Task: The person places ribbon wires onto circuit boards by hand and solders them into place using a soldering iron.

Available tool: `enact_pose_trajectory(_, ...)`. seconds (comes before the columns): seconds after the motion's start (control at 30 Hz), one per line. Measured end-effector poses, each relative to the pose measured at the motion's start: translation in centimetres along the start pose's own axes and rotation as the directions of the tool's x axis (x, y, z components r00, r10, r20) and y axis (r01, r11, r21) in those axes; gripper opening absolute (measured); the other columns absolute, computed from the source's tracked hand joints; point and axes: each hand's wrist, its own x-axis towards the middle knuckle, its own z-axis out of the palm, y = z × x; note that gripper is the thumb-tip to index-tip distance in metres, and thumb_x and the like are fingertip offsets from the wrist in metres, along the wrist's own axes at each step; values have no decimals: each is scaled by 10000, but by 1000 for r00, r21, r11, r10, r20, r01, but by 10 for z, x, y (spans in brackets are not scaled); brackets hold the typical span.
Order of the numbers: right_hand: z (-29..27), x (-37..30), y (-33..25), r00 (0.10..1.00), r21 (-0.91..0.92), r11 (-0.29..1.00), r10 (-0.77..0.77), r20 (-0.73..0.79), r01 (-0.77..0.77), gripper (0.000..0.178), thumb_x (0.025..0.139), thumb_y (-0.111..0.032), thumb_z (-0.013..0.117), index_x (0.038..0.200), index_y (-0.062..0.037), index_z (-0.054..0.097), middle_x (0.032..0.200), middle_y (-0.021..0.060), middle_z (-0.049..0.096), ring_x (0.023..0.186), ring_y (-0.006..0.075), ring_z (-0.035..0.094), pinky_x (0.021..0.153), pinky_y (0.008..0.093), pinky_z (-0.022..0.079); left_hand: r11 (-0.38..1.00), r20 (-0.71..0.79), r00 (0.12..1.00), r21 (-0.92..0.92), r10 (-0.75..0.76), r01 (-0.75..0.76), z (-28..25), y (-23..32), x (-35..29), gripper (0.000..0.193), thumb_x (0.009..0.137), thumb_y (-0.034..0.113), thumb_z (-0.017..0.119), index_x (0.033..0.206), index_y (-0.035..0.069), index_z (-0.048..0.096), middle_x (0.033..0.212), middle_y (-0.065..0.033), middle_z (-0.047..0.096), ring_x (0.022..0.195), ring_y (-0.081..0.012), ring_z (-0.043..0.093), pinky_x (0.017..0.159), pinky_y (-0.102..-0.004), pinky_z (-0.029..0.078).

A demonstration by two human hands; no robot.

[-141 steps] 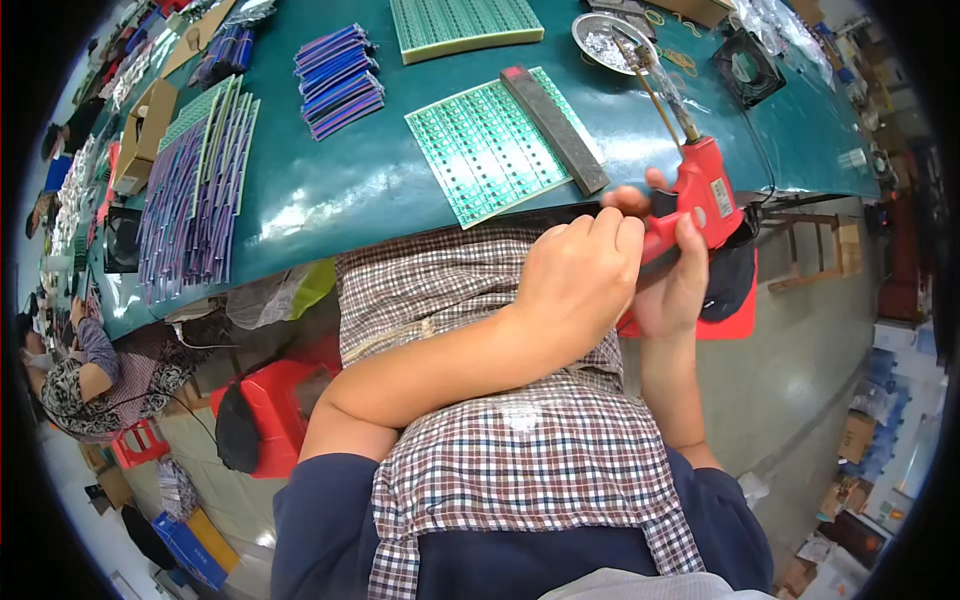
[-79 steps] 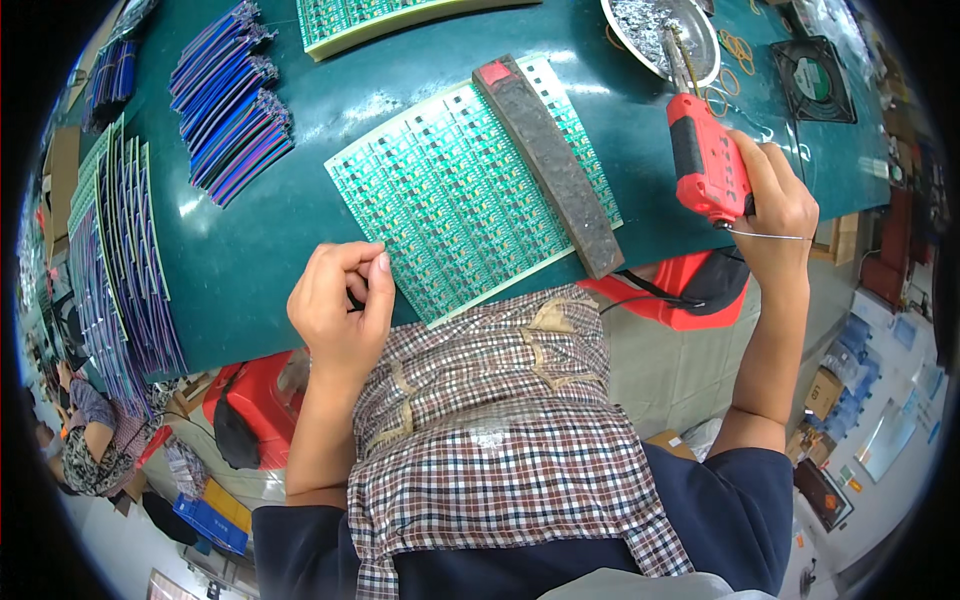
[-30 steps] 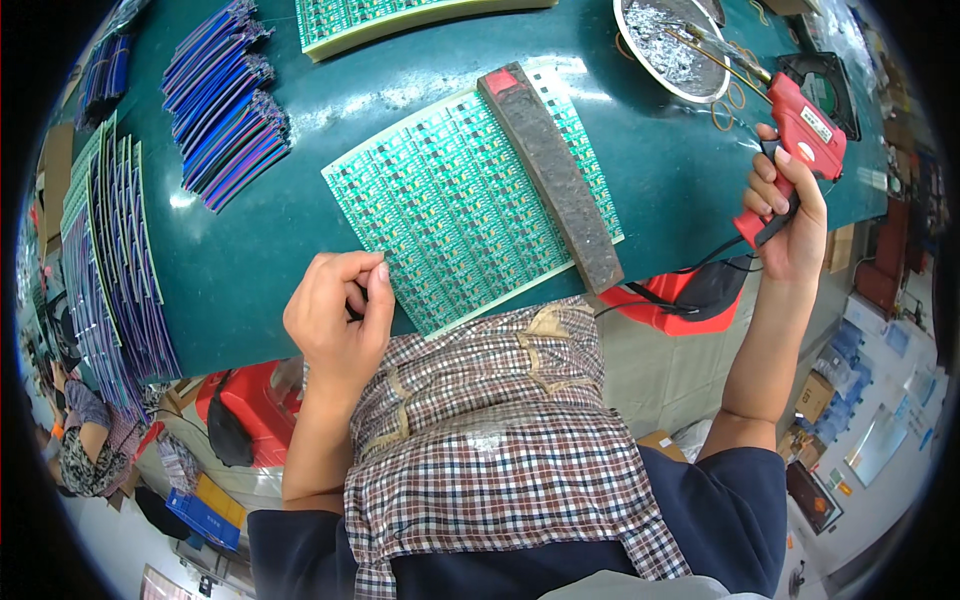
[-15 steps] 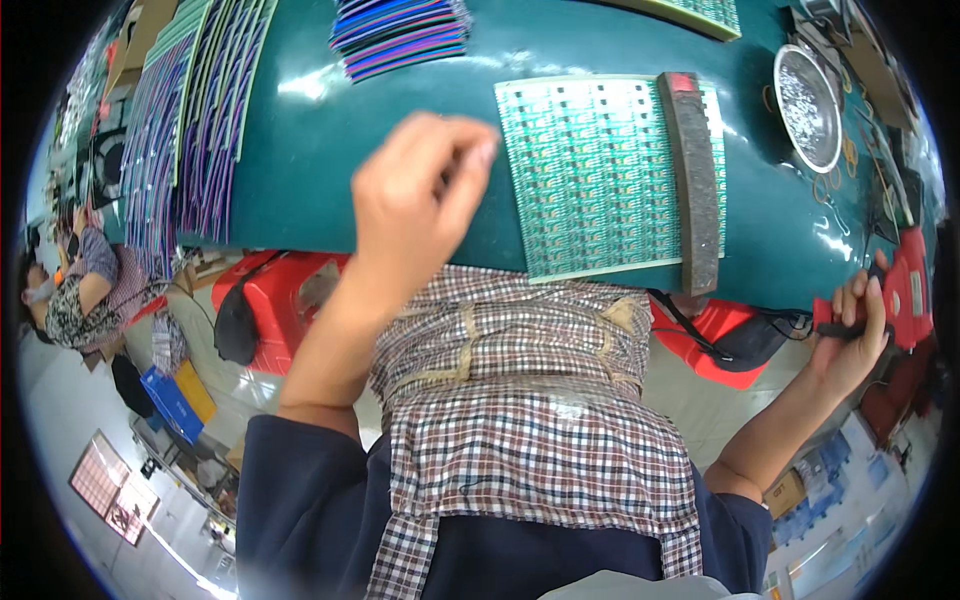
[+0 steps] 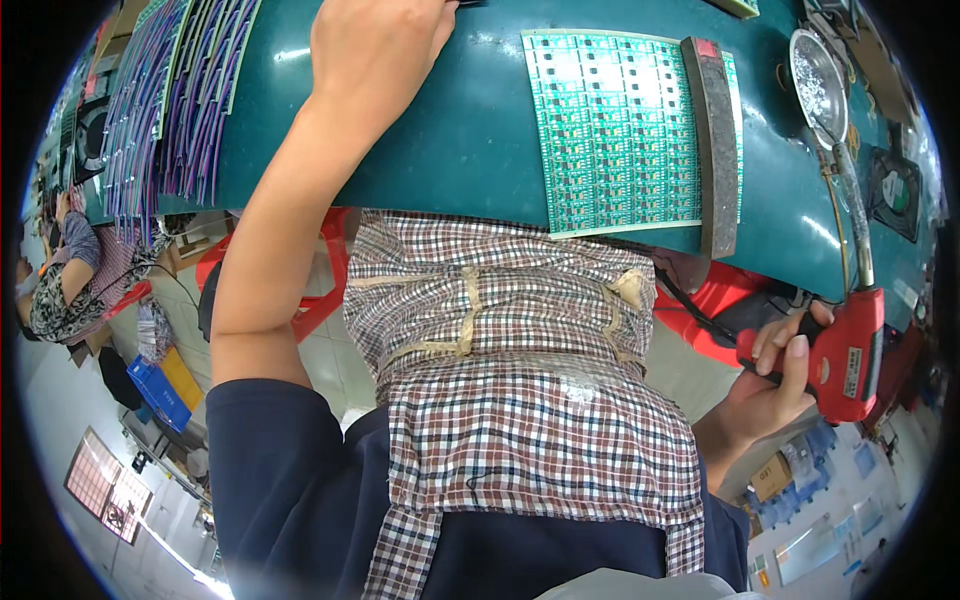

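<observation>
My right hand [image 5: 765, 390], at the right below the table edge, is wrapped round the grip of a red soldering gun [image 5: 848, 365]. The gun's long metal nozzle and thin feed tube point up toward a round metal bowl [image 5: 818, 75]. My left hand [image 5: 370, 50] reaches to the far side of the table, its fingers curled and partly cut off by the upper edge. A sliver of something dark shows at its fingertips, too little to name. Between the hands lies a green circuit board panel [image 5: 615, 140], with a dark bar [image 5: 712, 150] resting across its right side.
Boards with purple wires [image 5: 190, 110] stand in rows at the table's left end. A black fan [image 5: 893, 195] lies at the far right. Red stools [image 5: 325, 285] are under the table edge. A co-worker [image 5: 75, 270] sits at the far left.
My left hand has moved away from me to the upper edge, where the stack of coloured wires lay. The soldering gun has come nearer, its nozzle more upright. The whole view has shifted.
</observation>
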Motion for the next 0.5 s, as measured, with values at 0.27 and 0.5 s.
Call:
enact_pose_trajectory(0.27,25,-18,-6,987,39,997,65,150,-72,370,854,-53,524,1193,88,480,781,80,504,519,71,393,510,232,377,898,143,959,-339,-246,281,-24,7,7,79,803,29,663,846,24,597,778,-92,594,711,-224,588,648,-314,471)
enact_pose_trajectory(0.5,53,-21,-12,966,-5,991,133,222,-135,373,828,-58,566,1174,67,503,712,68,507,464,73,366,456,239,334,235,672,641,-600,-371,765,-29,3,11,110,925,87,604,918,-22,600,768,-13,586,687,-76,556,615,-222,453)
